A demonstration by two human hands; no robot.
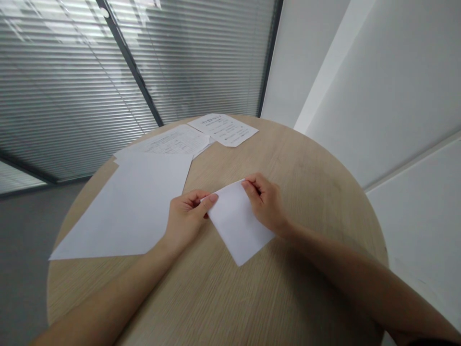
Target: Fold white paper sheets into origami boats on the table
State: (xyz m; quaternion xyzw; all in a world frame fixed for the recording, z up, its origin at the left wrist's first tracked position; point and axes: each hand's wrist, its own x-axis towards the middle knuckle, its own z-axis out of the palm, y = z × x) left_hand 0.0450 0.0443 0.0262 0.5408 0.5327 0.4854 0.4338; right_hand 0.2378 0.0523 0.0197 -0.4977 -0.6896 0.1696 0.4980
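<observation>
Between my two hands is a small blank piece of white paper [239, 226], held above the table with one corner pointing toward me. My left hand [189, 211] pinches its left corner, thumb on top and fingers underneath. On the top edge, toward the right, my right hand [264, 199] grips the paper between thumb and curled fingers. Whether the piece is folded or a single layer, I cannot tell. Just left of my left hand lies a large blank white sheet [129, 206], flat on the table.
The round wooden table [306, 182] has a curved edge all around. Toward its far side lie printed sheets [176, 139] partly under the blank one, and another printed page [225, 129]. Beyond stand a glass partition with blinds [201, 57] and a white wall [396, 86].
</observation>
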